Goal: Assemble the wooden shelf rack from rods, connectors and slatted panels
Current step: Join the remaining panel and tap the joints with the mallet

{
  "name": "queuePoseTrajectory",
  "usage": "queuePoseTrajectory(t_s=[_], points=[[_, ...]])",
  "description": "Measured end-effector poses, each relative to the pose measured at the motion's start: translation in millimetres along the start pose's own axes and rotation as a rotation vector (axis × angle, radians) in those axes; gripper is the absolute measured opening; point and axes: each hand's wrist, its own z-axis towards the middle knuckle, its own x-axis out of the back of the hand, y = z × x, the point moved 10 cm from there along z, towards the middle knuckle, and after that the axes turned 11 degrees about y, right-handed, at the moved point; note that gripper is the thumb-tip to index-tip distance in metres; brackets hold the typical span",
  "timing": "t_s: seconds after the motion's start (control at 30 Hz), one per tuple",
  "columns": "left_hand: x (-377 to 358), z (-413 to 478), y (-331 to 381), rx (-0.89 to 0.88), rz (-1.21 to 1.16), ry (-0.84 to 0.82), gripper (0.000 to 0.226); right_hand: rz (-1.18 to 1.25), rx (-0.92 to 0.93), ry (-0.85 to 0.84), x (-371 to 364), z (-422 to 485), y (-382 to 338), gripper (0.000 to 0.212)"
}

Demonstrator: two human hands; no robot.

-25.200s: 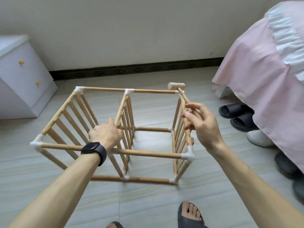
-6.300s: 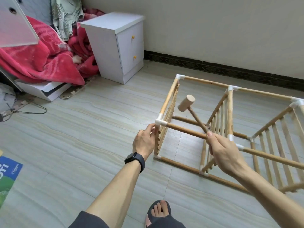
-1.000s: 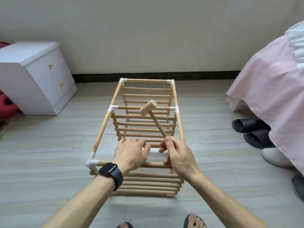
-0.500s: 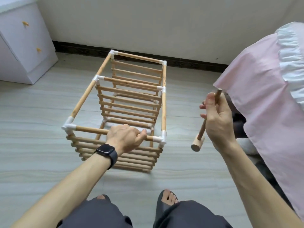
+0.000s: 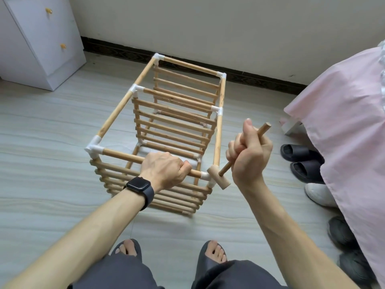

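Change: half a second ago the mallet (image 5: 219, 177) hung well off to the right of the rack (image 5: 166, 130), head down; now its head sits against the white corner connector (image 5: 205, 176), touching or just short of it.
Right grip: the right hand (image 5: 249, 155) is a closed fist round the mallet handle, head below the fist and toward the rack, handle end poking out above.
Left grip: the left hand (image 5: 165, 170) is curled shut over the near top rod (image 5: 125, 157), just left of that connector, as it was a second ago.
Rack: stands on the floor (image 5: 52, 184), directly under the left grip, all three slatted panels in and every visible corner capped.
Meaning: this looks like a seating tap on the near right joint; assembly seems nearly finished, with only tightening left.
Risk: the left knuckles lie close beside the mallet head.
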Motion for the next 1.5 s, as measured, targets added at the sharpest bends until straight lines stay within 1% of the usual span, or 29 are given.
queuePoseTrajectory(t_s=[0.07,0.13,0.17,0.2,0.27,0.33,0.4,0.5,0.53,0.6,0.63,0.67,0.73,0.83,0.9,0.93,0.97,1.0,1.03,1.07,1.13,1.17,1.23,1.3,1.33,1.43,1.5], points=[[-1.5,-0.4,-0.2,0.003,0.004,-0.005,0.062,0.051,0.044,-0.048,-13.9,11.0,-21.1,0.054],[-2.0,-0.3,-1.2,0.007,0.003,-0.008,0.062,0.18,0.121,-0.086,-22.8,21.2,-45.3,0.052],[-2.8,-0.4,-0.8,0.004,0.004,-0.008,0.062,0.207,0.152,-0.093,-23.5,22.3,-49.2,0.05],[-4.3,-1.0,-0.2,-0.004,0.008,-0.011,0.061,0.177,0.169,-0.086,-23.3,18.4,-43.2,0.05],[-5.0,-1.7,1.8,-0.014,-0.003,-0.018,0.06,0.016,0.136,-0.067,-20.6,0.6,-12.2,0.048],[-2.8,-2.0,2.8,-0.007,-0.007,-0.009,0.06,-0.096,0.102,-0.115,-23.0,-12.9,12.4,0.044],[-4.4,-2.4,1.5,-0.015,-0.012,-0.027,0.06,-0.105,0.086,-0.118,-22.0,-11.2,16.3,0.047],[-6.2,-3.8,1.3,-0.044,0.01,-0.021,0.064,-0.052,0.046,-0.004,1.5,7.4,9.6,0.049],[-5.8,-3.2,1.0,-0.06,0.014,-0.012,0.066,-0.096,0.059,0.039,13.6,10.3,7.0,0.046],[-7.2,0.0,-3.7,-0.096,0.042,0.0,0.066,-0.355,0.17,0.129,40.9,13.7,-7.2,0.043],[-8.2,2.9,-9.0,-0.109,0.059,-0.002,0.065,-0.465,0.217,0.144,51.9,14.4,-14.1,0.044],[-9.1,6.9,-15.9,-0.118,0.071,-0.01,0.063,-0.508,0.208,0.144,62.5,14.9,-17.0,0.045],[-9.5,14.3,-33.5,-0.107,0.067,-0.03,0.061,-0.438,0.068,0.089,79.2,10.7,-8.6,0.044],[-4.3,20.2,-57.1,-0.074,0.051,-0.013,0.06,-0.297,-0.191,-0.059,92.1,-12.2,18.3,0.024],[0.3,19.4,-67.1,-0.028,0.053,0.026,0.053,-0.198,-0.356,-0.197,91.0,-33.9,38.3,0.03],[2.7,18.0,-69.8,0.007,0.038,0.054,0.05,-0.192,-0.406,-0.251,89.8,-43.3,46.4,0.031],[4.3,15.6,-71.4,0.045,0.012,0.081,0.048,-0.242,-0.429,-0.26,90.5,-49.1,53.3,0.026],[6.5,11.9,-70.1,0.071,-0.028,0.115,0.047,-0.343,-0.392,-0.237,96.2,-49.1,60.6,0.019],[9.8,5.6,-65.8,0.08,-0.081,0.16,0.046,-0.488,-0.33,-0.198,101.5,-46.7,65.1,0.016],[13.1,-3.8,-58.3,0.061,-0.127,0.204,0.045,-0.639,-0.255,-0.167,105.7,-44.5,68.2,0.022],[12.7,-26.7,-37.4,-0.062,-0.139,0.236,0.048,-0.797,-0.131,-0.173,102.0,-46.8,68.1,0.025],[6.7,-37.3,-29.0,-0.12,-0.127,0.204,0.051,-0.82,-0.103,-0.199,98.6,-50.2,68.8,0.026],[-6.6,-49.3,-25.1,-0.125,-0.103,0.104,0.064,-0.806,-0.079,-0.23,95.9,-56.4,70.6,0.031],[-14.9,-52.5,-28.7,-0.076,-0.073,0.042,0.073,-0.81,-0.028,-0.225,93.9,-58.3,68.2,0.018],[-15.7,-52.5,-29.2,-0.062,-0.059,0.034,0.072,-0.835,0.007,-0.23,92.6,-58.9,66.8,0.016],[-16.6,-52.7,-31.2,-0.046,-0.042,0.019,0.064,-0.928,0.099,-0.289,84.0,-63.3,64.8,0.027],[-16.6,-53.2,-32.2,-0.037,-0.062,0.025,0.063,-1.021,0.17,-0.334,80.0,-65.5,65.4,0.025]])
